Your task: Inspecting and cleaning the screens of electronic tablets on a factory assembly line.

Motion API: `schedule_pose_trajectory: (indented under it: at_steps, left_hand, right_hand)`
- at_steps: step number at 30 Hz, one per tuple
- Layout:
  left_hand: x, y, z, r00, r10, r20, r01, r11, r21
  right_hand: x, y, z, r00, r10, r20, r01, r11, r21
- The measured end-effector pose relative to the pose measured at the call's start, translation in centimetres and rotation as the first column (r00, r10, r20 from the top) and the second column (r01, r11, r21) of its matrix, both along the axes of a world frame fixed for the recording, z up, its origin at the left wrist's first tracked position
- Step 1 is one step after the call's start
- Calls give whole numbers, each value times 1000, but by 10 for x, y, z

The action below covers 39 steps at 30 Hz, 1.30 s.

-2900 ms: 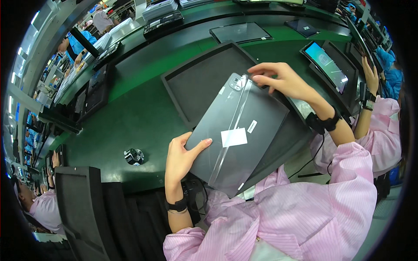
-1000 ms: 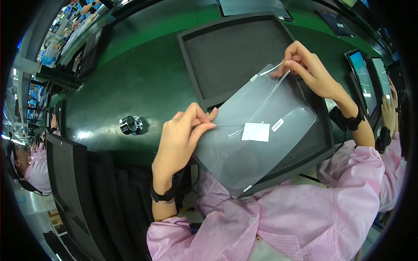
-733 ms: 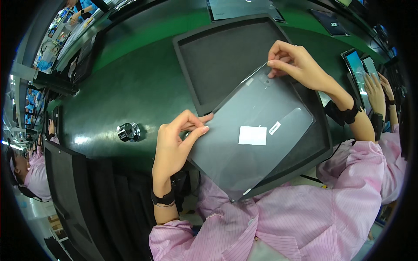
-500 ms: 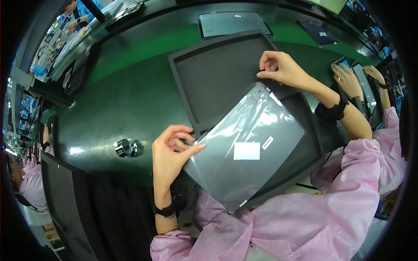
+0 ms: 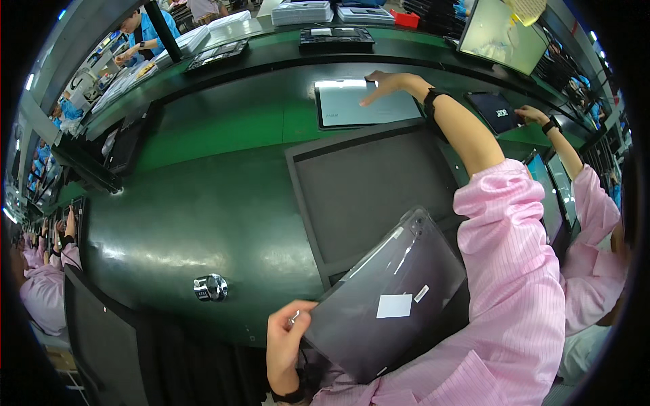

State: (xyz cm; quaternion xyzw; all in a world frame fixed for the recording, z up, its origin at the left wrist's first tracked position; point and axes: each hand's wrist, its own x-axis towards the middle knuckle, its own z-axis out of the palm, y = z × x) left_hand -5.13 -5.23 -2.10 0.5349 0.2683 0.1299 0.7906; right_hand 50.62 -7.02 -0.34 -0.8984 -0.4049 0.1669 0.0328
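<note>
Left hand: fingers curled around the lower-left corner of a flat dark-grey rectangular panel sealed in a glossy clear plastic bag. Thumb lies on top of the corner, remaining fingers under it and out of sight. The panel runs up and to the right from the grip, tilted, its far corner over the lower edge of the tray. A small white rectangular sticker sits near the panel's middle; a smaller white label lies just beside it, toward the right. The bag shows soft creases and bright glare streaks along the upper-left edge.

Right hand: arm stretched far forward, fingers spread and not closed on anything, palm down over the top-right part of a pale grey flat slab with rounded corners lying on the belt. Whether the fingertips touch it cannot be told. A black wrist strap circles that wrist; the sleeve is pink with fine stripes.

Between the hands: a large shallow black rectangular tray with a matte grey foam-like floor, resting on a dark green, smooth, shiny conveyor surface. A small round chrome fitting sits on the belt left of the gripped corner.
</note>
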Motion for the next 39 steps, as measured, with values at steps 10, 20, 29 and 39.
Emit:
schedule_pose_trajectory:
  at_steps: [10,20,29,39]
  left_hand:
    - [1,-47,10,995,92,30,-88,989,-117]
    - [-15,-67,0,923,87,375,-197,944,265]
    - [-43,-74,-2,797,240,554,-413,886,210]
    - [-13,-79,26,335,560,758,-927,339,159]
  right_hand:
    - [13,16,50,842,114,527,-379,821,428]
    - [-125,-41,169,526,188,829,-628,744,229]
    - [-176,-43,58,860,474,190,-498,860,109]
    - [-271,-141,133,951,225,-211,53,555,830]
